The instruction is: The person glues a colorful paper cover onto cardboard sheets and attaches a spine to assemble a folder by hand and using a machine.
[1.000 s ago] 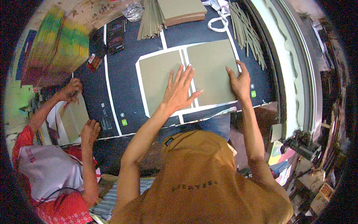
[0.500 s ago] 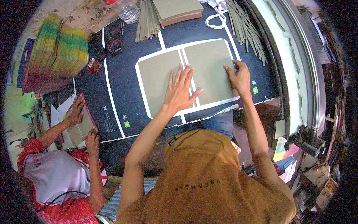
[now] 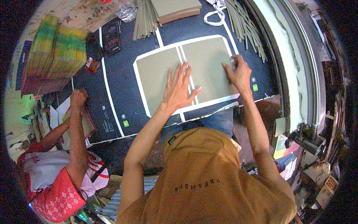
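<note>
Two grey-brown boards (image 3: 158, 78) with a narrow strip between them lie on a white paper sheet (image 3: 143, 98) with cut corners, on the dark table. White margins show around the boards. My left hand (image 3: 177, 87) lies flat across the left board and the middle strip, fingers spread. My right hand (image 3: 240, 76) is at the right margin of the sheet. Its fingers are bent and the thumb stands apart over the right board, with nothing visible between them. The hand hides part of that margin.
A stack of boards (image 3: 177, 9) and thin board strips (image 3: 145, 22) lie at the far edge, more strips (image 3: 248, 30) at far right. Tall yellow-green stacks (image 3: 56, 56) stand left. A co-worker's hand (image 3: 79, 98) is over a cover at lower left. A white metal frame (image 3: 294, 74) runs along the right.
My hands have hardly moved; the left still presses flat on the boards. The co-worker's near arm has swung forward and across, its hand now farther up over their cover.
</note>
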{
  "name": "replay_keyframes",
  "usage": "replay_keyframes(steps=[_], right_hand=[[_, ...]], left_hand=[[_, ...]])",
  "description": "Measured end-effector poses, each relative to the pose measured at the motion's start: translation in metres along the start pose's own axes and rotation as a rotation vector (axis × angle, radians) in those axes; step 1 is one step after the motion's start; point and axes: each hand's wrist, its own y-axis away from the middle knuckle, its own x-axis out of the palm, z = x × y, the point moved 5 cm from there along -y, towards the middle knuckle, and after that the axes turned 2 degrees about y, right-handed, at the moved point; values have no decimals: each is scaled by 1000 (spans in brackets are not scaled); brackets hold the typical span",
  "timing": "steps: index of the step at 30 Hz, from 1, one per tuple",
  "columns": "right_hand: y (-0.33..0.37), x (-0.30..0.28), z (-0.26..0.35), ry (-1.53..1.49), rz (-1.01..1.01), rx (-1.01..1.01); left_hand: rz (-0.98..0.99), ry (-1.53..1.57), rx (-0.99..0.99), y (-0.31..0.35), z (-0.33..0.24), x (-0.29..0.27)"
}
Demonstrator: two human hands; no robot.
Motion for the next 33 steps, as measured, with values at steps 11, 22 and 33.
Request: replay_keyframes(steps=[11,22,33], right_hand=[[-1,-3,4,79,45,24],[22,10,63,245,-159,-306],[41,54,60,193,-113,-267]], left_hand=[[-6,-39,30,-1,-1,1],[24,-30,32,-5,-6,-1],[37,-79,48,-6,-9,-1]])
